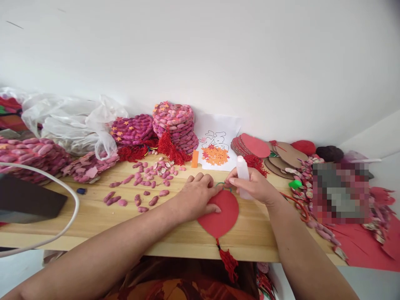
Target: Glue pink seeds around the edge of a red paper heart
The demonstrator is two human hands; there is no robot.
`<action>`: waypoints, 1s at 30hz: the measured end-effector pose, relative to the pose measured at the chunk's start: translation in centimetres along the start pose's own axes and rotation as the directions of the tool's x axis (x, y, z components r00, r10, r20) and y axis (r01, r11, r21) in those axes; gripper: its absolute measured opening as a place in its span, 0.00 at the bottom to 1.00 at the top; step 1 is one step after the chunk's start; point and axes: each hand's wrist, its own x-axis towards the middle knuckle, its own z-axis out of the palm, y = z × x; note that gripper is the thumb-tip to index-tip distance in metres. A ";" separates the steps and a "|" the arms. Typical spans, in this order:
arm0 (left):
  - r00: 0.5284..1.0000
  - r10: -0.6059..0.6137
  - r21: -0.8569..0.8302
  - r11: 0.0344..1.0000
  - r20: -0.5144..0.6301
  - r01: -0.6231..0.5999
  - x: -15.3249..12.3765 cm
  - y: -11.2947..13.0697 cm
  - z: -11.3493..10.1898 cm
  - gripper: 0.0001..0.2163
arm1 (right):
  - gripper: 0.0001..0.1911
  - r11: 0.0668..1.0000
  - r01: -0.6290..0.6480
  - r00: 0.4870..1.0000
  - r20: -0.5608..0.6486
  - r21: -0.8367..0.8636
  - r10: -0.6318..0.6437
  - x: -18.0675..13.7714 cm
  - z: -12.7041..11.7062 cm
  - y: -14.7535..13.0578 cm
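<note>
A red round card piece (222, 216) with a red tassel (228, 262) at its lower end lies on the wooden table (93, 221) in front of me. My left hand (197, 192) rests on its upper left edge, fingers curled and pressing down on it. My right hand (256, 185) is wrapped round a small translucent white bottle (242, 171), held upright just right of the card's top. A thin green loop (220, 183) shows between the two hands.
Pink-dyed peanut shells (146, 183) lie scattered left of my hands. Stacks of pink shell-covered discs (173, 123) with red tassels stand by the wall. A printed sheet (215, 146), red and brown card discs (265, 152), red paper (362, 246), plastic bags (71, 121) and a white cable (62, 187) surround them.
</note>
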 end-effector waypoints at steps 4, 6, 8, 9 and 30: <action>1.000 -0.004 0.003 1.000 0.017 0.004 0.0 0.2 0.0 0.29 | 0.10 0.999 0.016 0.994 -0.108 -0.034 -0.019 0.3 0.1 0.4; 1.000 -0.007 0.000 1.000 0.023 0.007 0.0 0.2 0.0 0.30 | 0.10 0.999 0.027 0.986 -0.162 -0.042 -0.033 0.3 0.0 0.5; 0.999 -0.021 0.002 1.000 0.027 0.021 0.0 0.2 -0.2 0.32 | 0.10 0.998 0.030 0.984 -0.176 -0.048 -0.038 0.3 -0.1 0.4; 0.999 -0.026 0.004 1.000 0.030 0.026 0.0 0.2 -0.3 0.33 | 0.10 0.998 0.028 0.985 -0.166 -0.049 -0.036 0.2 -0.2 0.2; 0.999 -0.047 -0.055 0.997 -0.025 0.045 -0.1 -0.5 0.0 0.39 | 0.13 0.989 0.000 0.996 0.084 0.145 -0.012 -0.3 -1.0 0.5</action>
